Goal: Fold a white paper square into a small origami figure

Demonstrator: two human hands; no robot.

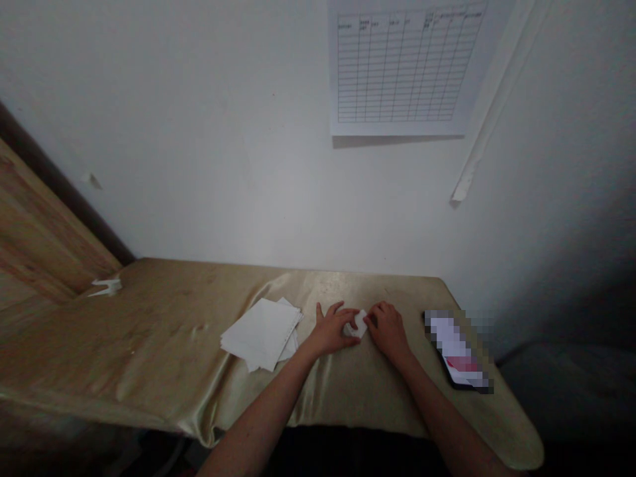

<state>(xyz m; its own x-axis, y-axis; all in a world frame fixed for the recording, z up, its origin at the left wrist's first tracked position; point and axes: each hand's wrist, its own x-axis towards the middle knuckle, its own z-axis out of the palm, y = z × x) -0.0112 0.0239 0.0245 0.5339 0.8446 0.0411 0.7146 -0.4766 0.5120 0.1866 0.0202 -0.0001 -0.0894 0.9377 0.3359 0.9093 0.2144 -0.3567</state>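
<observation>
A small piece of folded white paper [361,324] lies on the cloth-covered table between my two hands. My left hand [330,329] holds its left side between thumb and forefinger, the other fingers spread away to the upper left. At the paper's right edge, my right hand [387,328] pinches it with curled fingers. The paper's exact folds are too small to make out, and fingers cover part of it. Left of my left hand sits an uneven stack of white paper sheets [263,331].
A phone [457,351] with a lit, pixelated screen lies at the table's right side. White paper scraps [106,286] lie at the far left by a wooden frame [40,232]. The gold tablecloth [149,344] has wrinkles. A printed table sheet [402,73] hangs on the wall behind.
</observation>
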